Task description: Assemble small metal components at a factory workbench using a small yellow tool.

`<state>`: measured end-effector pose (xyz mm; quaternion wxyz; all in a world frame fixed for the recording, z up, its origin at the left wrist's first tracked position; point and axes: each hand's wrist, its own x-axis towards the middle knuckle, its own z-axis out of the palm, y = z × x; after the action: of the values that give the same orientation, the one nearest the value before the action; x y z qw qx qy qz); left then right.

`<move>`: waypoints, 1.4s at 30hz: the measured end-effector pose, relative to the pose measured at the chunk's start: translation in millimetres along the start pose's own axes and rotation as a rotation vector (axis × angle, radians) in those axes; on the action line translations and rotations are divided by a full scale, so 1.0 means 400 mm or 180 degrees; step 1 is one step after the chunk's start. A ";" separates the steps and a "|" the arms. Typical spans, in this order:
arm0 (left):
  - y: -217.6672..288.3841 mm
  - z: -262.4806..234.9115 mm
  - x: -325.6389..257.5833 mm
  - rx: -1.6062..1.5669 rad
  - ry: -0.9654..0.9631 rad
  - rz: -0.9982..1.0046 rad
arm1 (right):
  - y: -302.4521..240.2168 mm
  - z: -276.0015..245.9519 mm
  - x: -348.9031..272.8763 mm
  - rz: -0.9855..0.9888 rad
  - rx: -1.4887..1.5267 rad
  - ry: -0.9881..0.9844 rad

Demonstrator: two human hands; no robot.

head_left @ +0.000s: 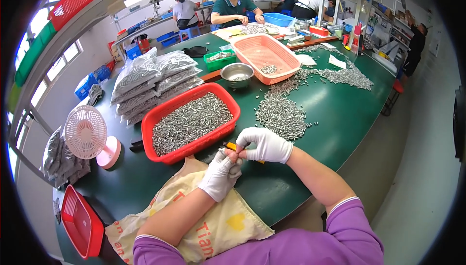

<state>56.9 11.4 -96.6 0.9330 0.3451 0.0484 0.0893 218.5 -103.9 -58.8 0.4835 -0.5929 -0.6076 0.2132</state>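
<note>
My left hand (221, 175), in a white glove with bare fingertips, is closed in a pinch. Against its fingertips my right hand (267, 146), gloved the same way, pinches too. Whatever is between the fingers is too small to make out. Behind and below the hands shows a yellow-and-black tool (230, 145), mostly covered; I cannot tell whether a hand touches it. Left of the hands a red plastic basket (213, 134) holds many small silvery metal pieces (191, 122). A pile of similar pieces (280, 117) lies on the green table (335, 119) beyond my right hand.
A printed cream cloth (233, 221) lies under my left forearm. Left are a pink fan (86, 131), stacked bags of parts (153, 80) and a red tray (80, 221). Farther off stand a metal bowl (237, 73) and a pink basket (267, 56); a person (235, 8) works opposite.
</note>
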 end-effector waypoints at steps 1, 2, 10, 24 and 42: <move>0.001 0.003 -0.001 -0.0006 0.0056 -0.0024 | -0.003 0.001 -0.001 -0.0045 0.0092 0.0008; 0.000 0.000 0.000 0.0000 0.0066 -0.0017 | -0.007 0.001 0.000 -0.0056 0.0057 0.0008; 0.010 -0.007 0.010 0.0069 -0.0073 -0.0061 | -0.027 -0.007 0.012 0.0001 -0.0100 -0.0065; 0.013 0.005 -0.001 0.0096 -0.0019 -0.0135 | -0.017 0.004 0.012 -0.0194 -0.0320 0.0093; 0.014 0.009 0.007 0.0094 -0.0146 -0.0285 | -0.003 -0.007 0.015 -0.0584 -0.0405 0.0249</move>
<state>59.4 13.8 -90.2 0.9318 0.3583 0.0437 0.0388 221.1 -99.5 -54.7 0.4857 -0.5722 -0.6523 0.1057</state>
